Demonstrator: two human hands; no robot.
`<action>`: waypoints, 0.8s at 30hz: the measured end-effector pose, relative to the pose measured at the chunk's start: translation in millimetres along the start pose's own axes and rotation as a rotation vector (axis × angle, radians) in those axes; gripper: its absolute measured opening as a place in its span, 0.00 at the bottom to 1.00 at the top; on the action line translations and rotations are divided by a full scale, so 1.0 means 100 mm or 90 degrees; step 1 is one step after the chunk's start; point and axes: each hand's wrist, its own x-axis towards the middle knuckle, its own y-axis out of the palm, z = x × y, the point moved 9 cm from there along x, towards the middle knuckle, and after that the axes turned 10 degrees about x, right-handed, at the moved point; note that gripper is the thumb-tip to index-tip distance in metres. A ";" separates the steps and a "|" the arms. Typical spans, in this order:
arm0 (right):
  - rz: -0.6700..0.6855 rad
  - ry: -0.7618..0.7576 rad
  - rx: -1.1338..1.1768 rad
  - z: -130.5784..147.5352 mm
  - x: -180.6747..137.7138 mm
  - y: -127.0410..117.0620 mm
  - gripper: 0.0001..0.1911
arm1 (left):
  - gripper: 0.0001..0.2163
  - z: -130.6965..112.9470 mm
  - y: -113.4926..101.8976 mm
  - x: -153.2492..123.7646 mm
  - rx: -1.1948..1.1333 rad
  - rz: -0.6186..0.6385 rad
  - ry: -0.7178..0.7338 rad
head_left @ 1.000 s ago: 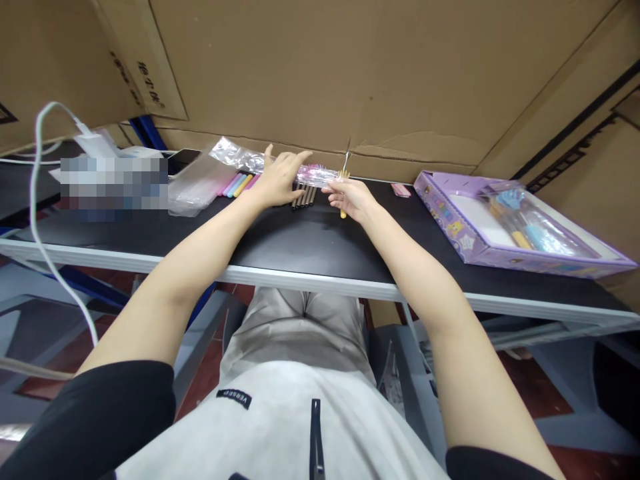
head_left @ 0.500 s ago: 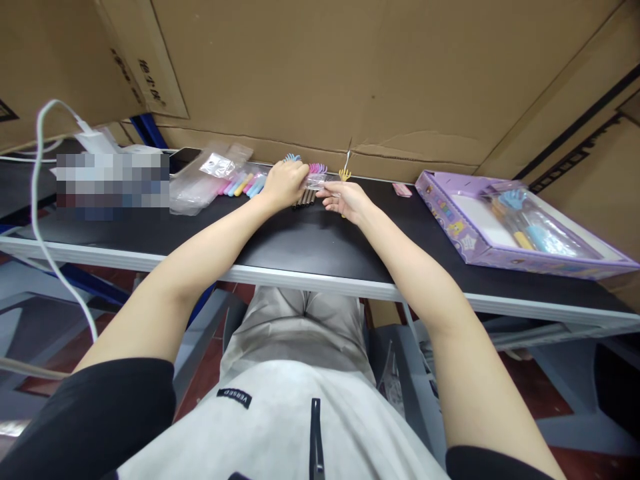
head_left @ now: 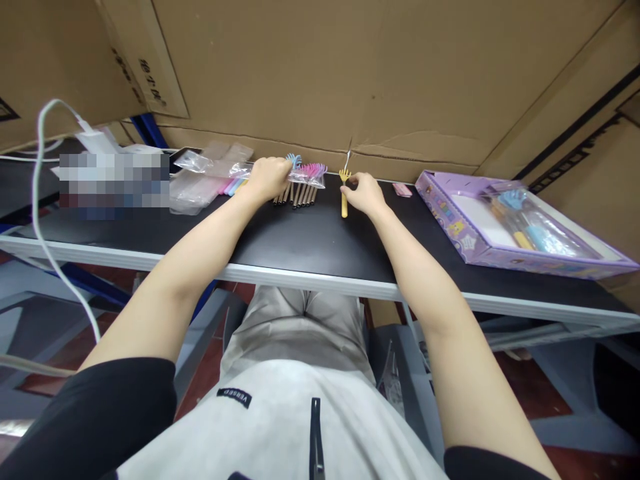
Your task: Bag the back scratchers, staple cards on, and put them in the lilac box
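While the yellow scratcher [head_left: 344, 204] is lying on the black table [head_left: 300, 243], our right hand [head_left: 368, 192] is curving half-open against it; whether it is gripping, we cannot tell. Our closed left hand [head_left: 270, 177] is clutching a clear bag [head_left: 230, 170] across pink scratchers [head_left: 314, 169], seemingly to stop it sliding.

The yellow back scratcher [head_left: 344, 207] lies nearly straight across the black tabletop [head_left: 300, 243], its smooth, rounded handle toward the front edge and its small claw of splayed prongs toward the back; the stretch between is partly covered. To its left, apart from it, the long, narrow, clear plastic sleeve [head_left: 309, 179] runs sideways near the back, shiny and creased, both ends showing, the middle hidden.
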 end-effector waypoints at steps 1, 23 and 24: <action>0.030 0.008 -0.036 -0.01 -0.01 0.04 0.17 | 0.16 0.01 -0.01 0.00 0.004 0.006 -0.002; 0.087 0.120 -0.168 -0.51 0.14 -0.05 0.17 | 0.17 0.03 0.08 0.03 0.052 -0.008 0.028; 0.075 0.114 -0.168 -0.51 0.16 -0.08 0.16 | 0.18 0.04 0.09 0.03 0.052 -0.005 0.027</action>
